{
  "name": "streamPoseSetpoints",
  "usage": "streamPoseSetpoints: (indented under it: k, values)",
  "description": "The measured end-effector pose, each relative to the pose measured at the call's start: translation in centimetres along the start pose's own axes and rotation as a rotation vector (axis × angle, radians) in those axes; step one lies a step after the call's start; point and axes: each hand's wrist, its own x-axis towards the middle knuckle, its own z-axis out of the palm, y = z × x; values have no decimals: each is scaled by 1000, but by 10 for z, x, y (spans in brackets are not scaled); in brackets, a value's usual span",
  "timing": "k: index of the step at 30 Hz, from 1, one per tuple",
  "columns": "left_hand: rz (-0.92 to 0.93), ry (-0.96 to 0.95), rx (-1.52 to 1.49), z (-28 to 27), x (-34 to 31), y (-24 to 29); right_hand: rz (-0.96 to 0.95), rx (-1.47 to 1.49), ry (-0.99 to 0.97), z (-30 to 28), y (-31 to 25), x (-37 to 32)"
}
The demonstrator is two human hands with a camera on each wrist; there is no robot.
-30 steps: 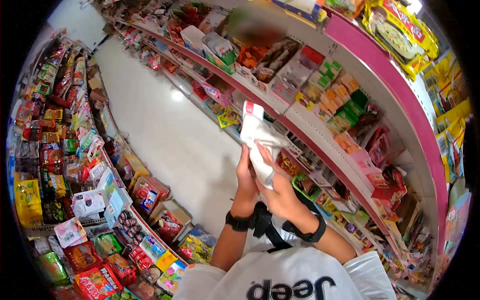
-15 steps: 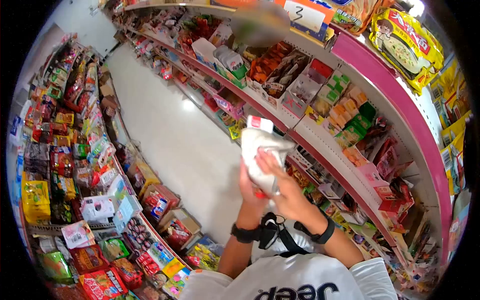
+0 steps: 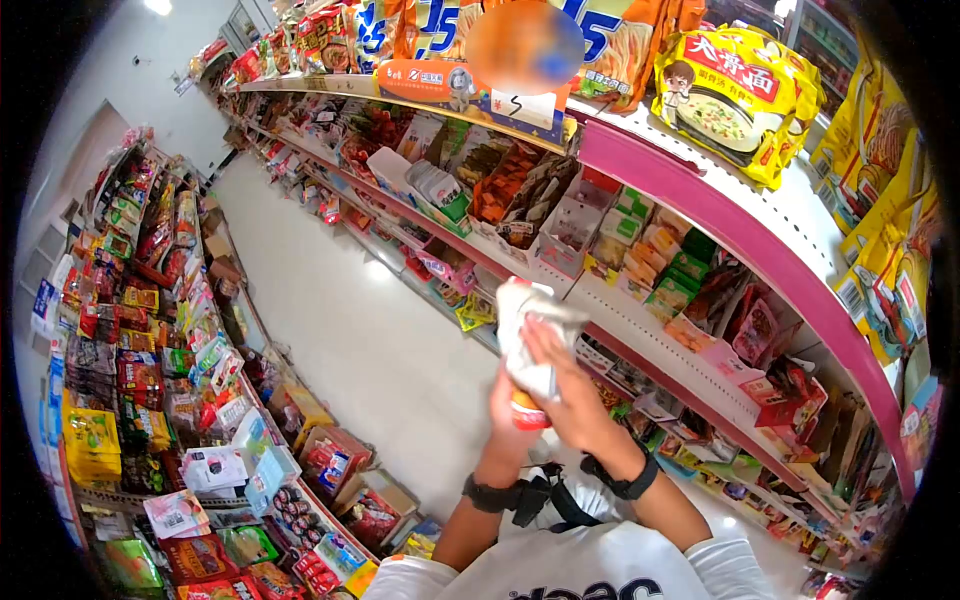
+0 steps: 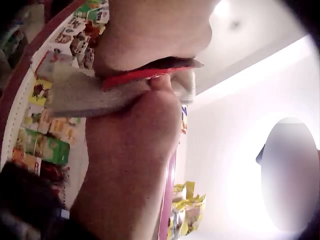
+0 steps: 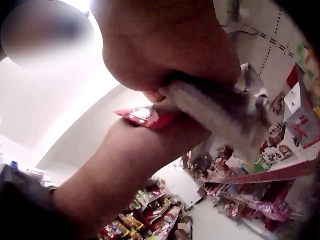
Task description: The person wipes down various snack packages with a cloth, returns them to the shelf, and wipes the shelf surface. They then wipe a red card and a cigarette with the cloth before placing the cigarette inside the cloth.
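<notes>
In the head view my left hand (image 3: 503, 412) holds a red, white and orange packet (image 3: 528, 412) from its left side. A white cloth (image 3: 522, 310) covers most of the packet's face. My right hand (image 3: 572, 392) presses on the cloth with fairly straight fingers, its thumb hidden. The left wrist view shows the packet's red edge (image 4: 142, 76) between the two hands, with the pale cloth (image 4: 75, 95) hanging out beside it. A shiny red corner of the packet (image 5: 150, 117) rests against the left hand in the right wrist view, the cloth blurred behind it.
To the right runs a pink-edged shelf (image 3: 690, 175) with yellow noodle packs (image 3: 740, 100) on top and boxed snacks below. On the left stands a rack crowded with snack bags (image 3: 140, 370). A pale floor aisle (image 3: 350, 290) lies between them.
My head has tilted up, bringing more noodle packs into view. The right hand has shifted over the cloth, and the packet's red and orange end now shows below it.
</notes>
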Motion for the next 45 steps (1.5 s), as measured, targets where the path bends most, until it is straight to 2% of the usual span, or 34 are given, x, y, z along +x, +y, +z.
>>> streamPoseSetpoints:
  k: [1, 3, 5, 6, 7, 9, 11, 12, 13, 15, 16, 19, 21, 23, 25, 26, 28, 29, 31, 34, 36, 38, 39, 40, 43, 44, 45]
  values:
    - [-90, -327, -458, -25, 5, -17, -11, -7, 68, -3, 1, 2]
    - [-124, 88, -11, 17, -9, 0, 21, -37, 81, -4, -5, -1]
    - [-70, 5, -74, -2, -5, 1, 54, -36, -36, 2, -6, -21]
    - [-133, 61, -192, -9, 1, 6, 0, 70, -75, 1, -9, -31]
    - [-34, -35, -49, -5, -4, 16, 65, 133, -133, 1, -17, -40]
    - [-168, -33, -141, -15, -2, 18, 107, 177, -209, 2, -17, -52]
    - [-41, -158, -137, -20, -15, 0, -13, 32, -153, 2, -3, -55]
    - [-266, 171, -199, -18, -16, -7, 17, 50, -69, 2, -2, -50]
    - [-109, 46, 171, -6, -29, -12, 56, 47, -2, -1, -7, -44]
    - [-243, 68, -93, 4, -38, -22, 27, 18, 81, -7, -5, -36]
    - [-191, 29, -48, 5, -48, -29, 76, 49, 105, -9, -10, -37]
    - [-265, 156, -149, 20, -50, -21, 53, 9, 44, -10, -15, -57]
    - [-175, 149, -122, 8, -47, -18, 37, 49, -82, -13, -19, -76]
    - [-82, 37, -160, 0, -44, -11, 7, 208, -231, -27, -24, -87]
    - [1, 57, -164, 1, -47, -11, 60, 585, -213, -41, -7, -104]
    - [48, 59, -115, 6, -51, -13, 409, 624, -93, -44, 11, -126]
    - [130, 42, 24, 26, -61, -14, 585, 640, 296, -61, 15, -126]
    - [99, 39, 81, 31, -67, -19, 550, 945, 508, -64, 24, -127]
    - [24, 33, 187, 42, -81, -33, 624, 1160, 629, -84, 33, -135]
    - [-25, -34, 119, 61, -94, -65, 665, 1097, 706, -101, 45, -157]
    - [-58, -39, 144, 75, -108, -83, 679, 1182, 651, -113, 40, -173]
    - [-84, 11, 276, 78, -121, -105, 724, 1232, 526, -117, 36, -191]
    - [-96, 33, 342, 78, -126, -117, 830, 1219, 490, -113, 34, -197]
    - [-56, 23, 540, 76, -126, -130, 767, 1306, 431, -108, 29, -203]
    - [99, 222, 1511, 103, -140, -125, 665, 1432, 317, -117, 11, -208]
    - [102, 193, 1493, 111, -143, -124, 656, 1414, 320, -121, 9, -212]
    - [85, 72, 1383, 110, -143, -129, 649, 1394, 320, -124, 8, -218]
